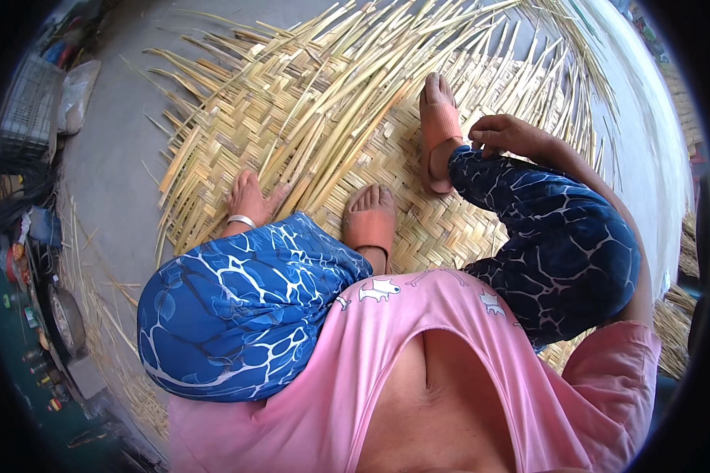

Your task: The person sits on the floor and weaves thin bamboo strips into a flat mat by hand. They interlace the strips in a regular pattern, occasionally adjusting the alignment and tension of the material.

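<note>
A woven mat (434, 229) of flat, pale yellow-green strips, probably split reed or cane, lies on the floor under my sandalled feet. Many long loose strips (347, 102) fan out across its far side. My left hand (250, 197), with a light bangle at the wrist, rests on the mat's left part. Its fingers stretch forward and the thumb points out beside a bundle of strips. Over by my right ankle, my right hand (513, 134) hangs past the blue trouser leg (560, 229). Its fingers are loosely bent and apart, with nothing visible in them.
My orange sandals (371, 227) press on the mat. Grey concrete floor (118, 165) surrounds it, with scattered straw at the left. A wire crate (30, 98), bags and small clutter line the left edge. Bundled stalks (674, 331) lie at the far right.
</note>
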